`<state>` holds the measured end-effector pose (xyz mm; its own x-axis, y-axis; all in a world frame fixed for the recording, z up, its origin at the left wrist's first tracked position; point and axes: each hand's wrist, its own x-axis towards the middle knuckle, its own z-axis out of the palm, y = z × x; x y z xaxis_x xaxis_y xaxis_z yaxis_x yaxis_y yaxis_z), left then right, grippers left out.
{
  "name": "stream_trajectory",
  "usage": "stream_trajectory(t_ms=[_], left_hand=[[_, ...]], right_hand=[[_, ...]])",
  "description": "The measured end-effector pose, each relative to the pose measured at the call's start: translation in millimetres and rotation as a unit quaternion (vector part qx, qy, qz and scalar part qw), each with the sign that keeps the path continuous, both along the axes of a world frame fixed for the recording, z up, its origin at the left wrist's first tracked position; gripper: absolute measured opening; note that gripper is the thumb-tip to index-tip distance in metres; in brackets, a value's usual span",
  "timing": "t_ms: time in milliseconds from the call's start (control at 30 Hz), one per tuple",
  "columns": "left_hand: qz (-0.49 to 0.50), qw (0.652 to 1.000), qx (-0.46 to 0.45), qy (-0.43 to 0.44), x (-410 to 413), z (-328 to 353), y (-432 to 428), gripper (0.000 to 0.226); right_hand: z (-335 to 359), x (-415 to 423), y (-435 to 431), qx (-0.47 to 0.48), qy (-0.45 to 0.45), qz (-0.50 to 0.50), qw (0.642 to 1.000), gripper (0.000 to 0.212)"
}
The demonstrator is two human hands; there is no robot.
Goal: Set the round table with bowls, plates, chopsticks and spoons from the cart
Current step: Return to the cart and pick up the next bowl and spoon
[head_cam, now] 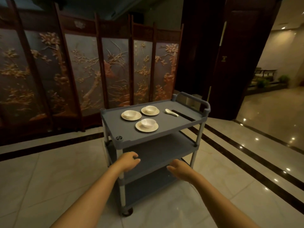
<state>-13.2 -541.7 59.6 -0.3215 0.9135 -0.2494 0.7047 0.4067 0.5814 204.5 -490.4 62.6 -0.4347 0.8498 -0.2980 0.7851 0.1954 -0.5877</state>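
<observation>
A grey three-shelf cart (174, 124) stands ahead of me on the tiled floor. On its top shelf sit three white bowls, each on a cream plate: one at the left (131, 115), one at the back (150, 110), one at the front (146, 125). A white spoon (171, 112) lies to their right, beside dark chopsticks (179, 113). My left hand (129, 161) and my right hand (178, 167) are stretched out in front of the cart's lower shelves, fingers loosely curled, holding nothing and not touching the cart. The round table is not in view.
A carved wooden folding screen (92, 69) stands behind and left of the cart. A dark wooden pillar and door (230, 55) rise at the right. Glossy floor with dark stripes (246, 162) runs off to the right toward a lit hall.
</observation>
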Motion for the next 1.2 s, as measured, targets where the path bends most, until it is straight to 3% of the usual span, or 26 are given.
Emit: stream_trajectory(t_ms=[300,667,767,900,1000,1067,1200], left_hand=[[0.071,0.995,-0.013,-0.062,-62,-6,166,0.045],[0.18,0.979,-0.028,-0.09,-119,-60,317,0.045],[0.224,0.968,-0.032,-0.104,-134,-74,343,0.045],[0.293,0.939,-0.027,-0.179,-147,-95,368,0.053],[0.33,0.921,-0.023,-0.206,-155,-105,384,0.054],[0.32,0.923,-0.035,-0.21,-157,-109,394,0.048],[0.293,0.932,-0.037,-0.209,-160,-114,409,0.016]], right_hand=[[5,-61,172,-0.018,0.028,-0.011,0.999,0.036],[-44,-139,383,-0.051,0.001,0.036,0.998,0.027],[-58,-159,421,-0.043,-0.028,0.05,0.997,0.019],[-81,-181,460,-0.05,-0.064,0.052,0.995,0.029],[-91,-193,476,-0.081,-0.044,0.044,0.995,0.023],[-94,-201,482,-0.103,-0.034,0.032,0.994,0.014],[-100,-208,495,-0.148,-0.031,0.011,0.988,0.016]])
